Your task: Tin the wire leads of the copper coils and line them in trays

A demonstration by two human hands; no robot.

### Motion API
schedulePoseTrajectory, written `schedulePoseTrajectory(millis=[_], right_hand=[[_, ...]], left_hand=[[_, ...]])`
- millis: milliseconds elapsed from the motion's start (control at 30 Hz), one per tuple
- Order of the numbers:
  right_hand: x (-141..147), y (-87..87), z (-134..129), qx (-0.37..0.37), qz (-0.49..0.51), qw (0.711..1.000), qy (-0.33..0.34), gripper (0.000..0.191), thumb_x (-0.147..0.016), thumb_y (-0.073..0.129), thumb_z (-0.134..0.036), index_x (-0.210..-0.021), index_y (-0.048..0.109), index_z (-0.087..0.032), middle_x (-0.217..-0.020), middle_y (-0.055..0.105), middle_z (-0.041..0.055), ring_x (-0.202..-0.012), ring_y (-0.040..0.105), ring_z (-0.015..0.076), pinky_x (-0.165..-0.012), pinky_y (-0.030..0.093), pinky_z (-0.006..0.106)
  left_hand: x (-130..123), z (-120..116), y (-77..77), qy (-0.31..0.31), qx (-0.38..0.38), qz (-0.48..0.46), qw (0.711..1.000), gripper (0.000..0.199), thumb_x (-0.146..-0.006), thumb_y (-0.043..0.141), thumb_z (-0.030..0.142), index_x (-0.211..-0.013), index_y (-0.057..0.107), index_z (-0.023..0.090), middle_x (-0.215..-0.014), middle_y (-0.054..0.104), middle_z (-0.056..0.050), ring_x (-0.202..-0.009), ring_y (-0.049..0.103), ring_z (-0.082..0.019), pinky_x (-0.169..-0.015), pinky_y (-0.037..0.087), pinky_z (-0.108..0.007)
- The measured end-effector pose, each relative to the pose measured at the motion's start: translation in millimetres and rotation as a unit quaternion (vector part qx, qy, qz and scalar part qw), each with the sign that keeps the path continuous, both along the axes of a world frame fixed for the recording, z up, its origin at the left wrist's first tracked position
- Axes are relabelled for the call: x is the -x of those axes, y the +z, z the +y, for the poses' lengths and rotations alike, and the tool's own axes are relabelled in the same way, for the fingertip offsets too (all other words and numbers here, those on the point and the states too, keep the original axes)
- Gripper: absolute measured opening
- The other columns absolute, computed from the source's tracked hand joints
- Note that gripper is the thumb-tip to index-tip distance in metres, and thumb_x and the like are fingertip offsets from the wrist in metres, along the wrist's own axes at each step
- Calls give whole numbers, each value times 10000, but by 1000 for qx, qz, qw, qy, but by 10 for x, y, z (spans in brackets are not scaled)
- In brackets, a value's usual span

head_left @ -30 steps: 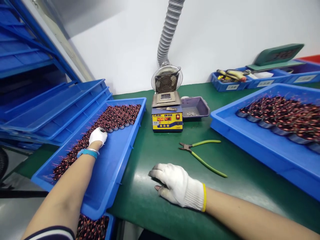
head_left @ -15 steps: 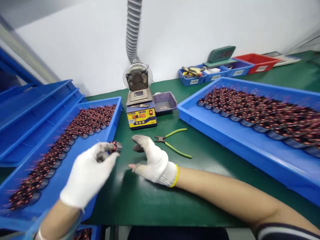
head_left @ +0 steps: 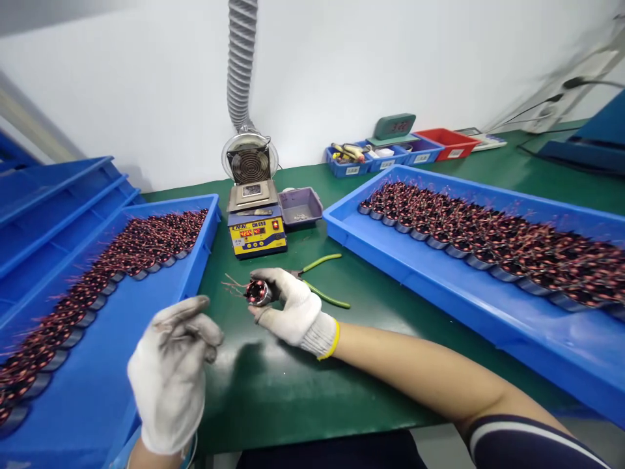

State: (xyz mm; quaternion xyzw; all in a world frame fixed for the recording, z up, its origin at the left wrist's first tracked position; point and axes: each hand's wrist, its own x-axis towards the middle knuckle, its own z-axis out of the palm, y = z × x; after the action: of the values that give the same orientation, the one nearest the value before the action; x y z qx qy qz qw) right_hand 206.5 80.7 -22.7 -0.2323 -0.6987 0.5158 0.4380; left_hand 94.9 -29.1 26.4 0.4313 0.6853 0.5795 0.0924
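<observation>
A motor stator, a dark ring with copper windings and thin wires sticking out leftward, is gripped by its metal rim in my gloved right hand above the green table. My gloved left hand is apart from it to the left, fingers loosely bent and nothing visible in them. Behind my right hand lie green-handled pliers, their jaws partly covered by the glove. Rows of similar stators fill part of the left blue tray, and many more stators stand in the right blue tray.
A yellow-and-blue solder pot with red digits stands at the back, beside a purple bin, under a grey duct hose. Small blue bins, a red bin and a green digital clock line the wall. Stacked blue trays are at left.
The stator has passed from my left hand to my right hand. My left hand has drawn down and its fingers have loosened. The view has turned slightly to the right.
</observation>
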Motion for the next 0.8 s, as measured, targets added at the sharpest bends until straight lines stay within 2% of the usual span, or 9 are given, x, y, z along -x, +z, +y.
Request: schedulePoseTrajectory(millis=[67, 133, 200, 267, 367, 467, 533, 633, 800], right_hand=[[43, -8, 53, 34, 13, 999, 3, 459, -657, 647, -242, -1106, 563, -201, -989, 629, 30, -825, 625, 142, -779, 545, 292], [67, -14, 93, 54, 26, 998, 12, 473, -660, 647, -242, -1121, 554, -196, -1014, 625, 37, -846, 625, 145, -798, 541, 295], [70, 1, 128, 59, 36, 998, 15, 470, -662, 645, -239, -1121, 552, -192, -1038, 621, 40, -876, 622, 150, -824, 534, 299], [61, 51, 192, 59, 39, 998, 8, 461, -660, 642, -234, -1110, 554, -185, -1045, 618, 45, -899, 619, 155, -842, 526, 301], [59, 220, 439, 53, 20, 998, -11, 487, -670, 625, -235, -1142, 524, -168, -1023, 617, 54, -888, 620, 154, -824, 527, 298], [119, 499, 907, -15, -42, 996, -72, 558, -659, 633, -239, -1188, 477, -151, -1015, 611, 55, -886, 614, 155, -820, 518, 302], [219, 719, 1276, -96, -129, 979, -124, 525, -649, 647, -252, -1146, 514, -149, -1025, 606, 51, -942, 596, 176, -876, 486, 334], [462, 1026, 1746, -191, -261, 932, -165, 371, -696, 608, -301, -1029, 588, -141, -990, 611, 54, -984, 576, 208, -915, 444, 377], [937, 1284, 2129, -247, -374, 866, -223, 358, -759, 547, -393, -964, 614, -107, -957, 624, 115, -971, 587, 255, -870, 453, 395]], left_hand=[[50, 70, -45, -1, -20, -80, 997, 362, -781, 527, 490, -963, 530, 177, -565, 570, 25, -440, 490, -113, -403, 379, -227], [75, 212, -106, -26, 16, -128, 991, 374, -749, 590, 473, -940, 541, 155, -576, 570, 19, -431, 479, -99, -394, 359, -214], [74, 380, -184, -58, 50, -128, 989, 393, -732, 611, 484, -921, 547, 146, -587, 564, 16, -437, 480, -94, -404, 365, -210], [57, 521, -284, -82, 41, -127, 988, 403, -753, 576, 512, -917, 547, 145, -591, 555, 15, -455, 489, -97, -430, 384, -214], [29, 648, -476, -102, 45, -129, 985, 431, -774, 532, 538, -947, 546, 143, -613, 565, 6, -494, 516, -110, -483, 421, -232], [20, 711, -663, -122, 120, -125, 977, 464, -732, 589, 539, -959, 568, 134, -649, 589, -13, -539, 539, -129, -531, 448, -258], [30, 746, -748, -135, 163, -117, 970, 486, -703, 622, 535, -972, 594, 132, -675, 603, -26, -569, 550, -140, -558, 457, -273], [55, 792, -797, -147, 201, -102, 963, 504, -701, 620, 534, -1009, 612, 135, -716, 624, -39, -598, 565, -151, -587, 462, -288], [57, 817, -753, -154, 236, -54, 958, 441, -734, 586, 498, -1015, 623, 161, -795, 669, -51, -679, 605, -168, -696, 470, -308]])
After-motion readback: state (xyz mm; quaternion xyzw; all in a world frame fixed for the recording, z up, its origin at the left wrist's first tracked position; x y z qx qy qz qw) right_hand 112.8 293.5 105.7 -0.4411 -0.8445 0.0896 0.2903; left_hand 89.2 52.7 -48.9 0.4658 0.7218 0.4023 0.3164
